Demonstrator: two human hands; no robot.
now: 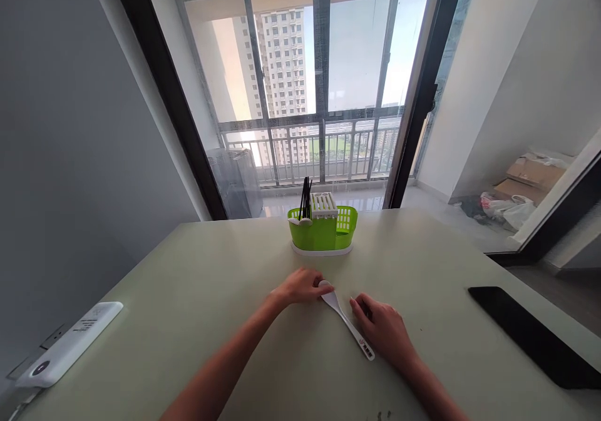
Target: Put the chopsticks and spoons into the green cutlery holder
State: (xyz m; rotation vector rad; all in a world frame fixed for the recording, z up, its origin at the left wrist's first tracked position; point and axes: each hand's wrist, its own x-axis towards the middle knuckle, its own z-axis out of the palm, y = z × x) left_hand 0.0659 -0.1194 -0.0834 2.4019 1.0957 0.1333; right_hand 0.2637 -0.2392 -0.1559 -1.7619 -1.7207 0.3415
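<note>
A white long-handled spoon (pixel 346 322) lies slantwise on the table, with dark and red marking at its handle end. My left hand (pixel 303 285) grips the wide end, its thumb lying over the bowl and partly covering it. Just right of the handle, my right hand (pixel 382 327) rests with fingers curled inward and nothing visible in them. It looks apart from the spoon. Beyond both hands stands a green cutlery holder (pixel 317 236) on a white base. Several black chopsticks (pixel 305 199) and white spoon ends (pixel 300 221) stick out of its left compartment.
The pale table (pixel 225 264) reaches toward glass doors. A black flat object (pixel 530 333) lies at the right edge, a white power strip (pixel 70 343) at the left. Past the glass are a covered appliance (pixel 237 180), cardboard boxes (pixel 535 174) and plastic bags (pixel 509 211).
</note>
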